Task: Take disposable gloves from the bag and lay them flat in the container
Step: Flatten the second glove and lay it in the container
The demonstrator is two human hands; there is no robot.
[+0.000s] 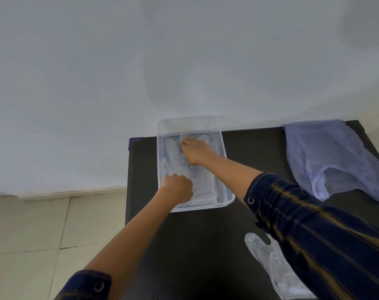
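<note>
A clear plastic container (224,161) stands at the far left of a black table. A transparent disposable glove (202,182) lies inside it. My right hand (194,151) rests at the container's far end with its fingers curled down onto the glove's finger end. At the near end, my left hand (177,188) is closed on the glove's cuff. A pale blue plastic bag (327,156) lies flattened at the table's far right. Another clear glove (268,263) lies on the table near me, partly hidden by my right sleeve.
The black table (205,245) stands against a white wall (140,61). Its left edge drops to a beige tiled floor (32,234). The container sits close to the table's far left corner.
</note>
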